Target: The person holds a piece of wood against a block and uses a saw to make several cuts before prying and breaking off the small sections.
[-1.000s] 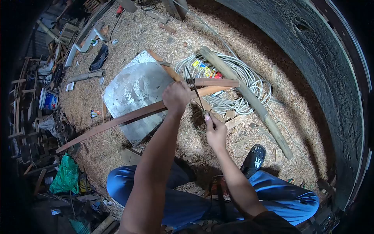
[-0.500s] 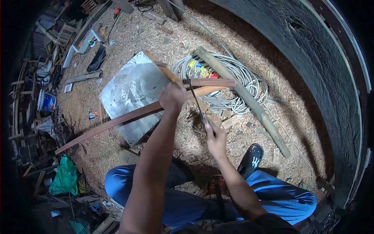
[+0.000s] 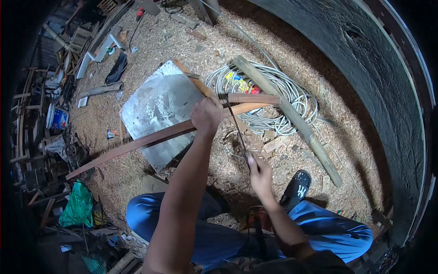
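Note:
My left hand (image 3: pixel 206 115) is closed over a long reddish-brown wooden strip (image 3: pixel 137 144), pressing it down near the edge of a grey metal-topped board (image 3: pixel 157 105). In my right hand (image 3: pixel 261 177) is a hand tool with a long, thin dark blade (image 3: pixel 239 132), seen nearly edge-on. The blade runs across the wood just right of my left fist. Beyond it, a reddish wood end (image 3: pixel 255 98) and an orange-brown piece (image 3: pixel 248 107) stretch rightward to a round pole (image 3: pixel 301 123). My left fist hides where these pieces meet.
A coil of grey cable (image 3: pixel 219 80) lies under the pole, with a yellow and red packet (image 3: pixel 237 82) inside it. Wood shavings cover the floor. A dark curved wall (image 3: pixel 365 68) rises at right. Scrap wood and a green bag (image 3: pixel 76 205) are at left.
My right hand has drawn the bladed tool back toward me and slightly right, across the wood. My left hand keeps its grip on the strip; the view has shifted slightly.

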### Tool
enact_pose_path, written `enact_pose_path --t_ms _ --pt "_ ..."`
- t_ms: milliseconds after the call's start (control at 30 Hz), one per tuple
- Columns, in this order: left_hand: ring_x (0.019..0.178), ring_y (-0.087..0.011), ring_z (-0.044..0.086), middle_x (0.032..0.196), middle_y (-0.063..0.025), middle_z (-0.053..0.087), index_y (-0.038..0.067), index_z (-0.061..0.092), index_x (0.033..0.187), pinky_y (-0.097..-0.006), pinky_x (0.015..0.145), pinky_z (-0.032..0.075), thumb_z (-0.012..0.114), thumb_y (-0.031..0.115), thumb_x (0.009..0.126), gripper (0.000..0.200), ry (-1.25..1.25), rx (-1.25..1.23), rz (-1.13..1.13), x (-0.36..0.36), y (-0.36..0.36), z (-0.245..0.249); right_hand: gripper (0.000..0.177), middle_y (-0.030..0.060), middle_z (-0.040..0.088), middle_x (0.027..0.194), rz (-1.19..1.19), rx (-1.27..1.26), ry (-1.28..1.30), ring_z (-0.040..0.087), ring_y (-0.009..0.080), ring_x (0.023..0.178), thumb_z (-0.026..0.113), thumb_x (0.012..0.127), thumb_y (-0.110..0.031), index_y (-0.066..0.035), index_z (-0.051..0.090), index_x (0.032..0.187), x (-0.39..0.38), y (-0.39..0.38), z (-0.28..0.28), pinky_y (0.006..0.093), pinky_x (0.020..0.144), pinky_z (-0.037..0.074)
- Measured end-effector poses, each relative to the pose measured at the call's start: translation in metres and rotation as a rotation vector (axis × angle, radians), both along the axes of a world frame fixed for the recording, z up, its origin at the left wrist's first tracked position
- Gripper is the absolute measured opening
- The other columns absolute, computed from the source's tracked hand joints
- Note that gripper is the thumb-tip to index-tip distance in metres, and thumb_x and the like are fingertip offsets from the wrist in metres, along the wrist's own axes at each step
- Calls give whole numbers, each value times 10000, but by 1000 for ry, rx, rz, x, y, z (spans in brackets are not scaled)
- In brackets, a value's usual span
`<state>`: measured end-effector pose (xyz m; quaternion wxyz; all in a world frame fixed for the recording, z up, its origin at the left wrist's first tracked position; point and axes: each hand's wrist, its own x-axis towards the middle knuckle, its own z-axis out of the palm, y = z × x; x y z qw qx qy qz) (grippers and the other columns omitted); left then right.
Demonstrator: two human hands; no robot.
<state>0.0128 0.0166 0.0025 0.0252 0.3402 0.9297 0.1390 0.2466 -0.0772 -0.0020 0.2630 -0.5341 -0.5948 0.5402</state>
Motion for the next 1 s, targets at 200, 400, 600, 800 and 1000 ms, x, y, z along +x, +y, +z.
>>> enact_pose_path --t_ms 200,400,600,800,1000 --pt "727 -417 723 793 -218 728 47 762 750 -490 694 598 523 348 946 431 89 45 -57 -1 -3 -2 386 277 700 1176 -30 -91 50 704 288 1123 610 1026 -266 32 666 1265 -34 30 0 346 965 512" --pt "805 -386 724 860 -181 743 56 770 785 -510 764 567 511 345 969 429 58 -32 -12 0 0 -4 358 252 740 1079 12 -133 -66 734 281 1025 611 1025 -231 14 668 1278 -13 19 12 348 898 536" --pt "811 -389 725 865 -183 744 62 774 791 -523 765 562 508 341 968 424 29 -36 -51 3 -4 4 392 279 724 1093 -56 -49 24 726 290 1046 622 1018 -266 33 668 1267 -18 12 4 354 927 524" --pt "803 -396 724 879 -199 742 42 771 795 -506 768 566 507 338 971 433 18 -68 -6 3 -5 -3 393 257 727 1127 -22 -16 38 699 243 1030 609 1027 -246 56 652 1277 -59 55 3 338 928 511" --pt "806 -404 728 870 -221 738 21 770 798 -501 764 573 500 326 966 441 -4 -17 -75 3 -6 4 386 160 739 921 -73 -38 46 660 161 809 617 1023 -209 40 636 1316 -6 -16 9 313 749 519"
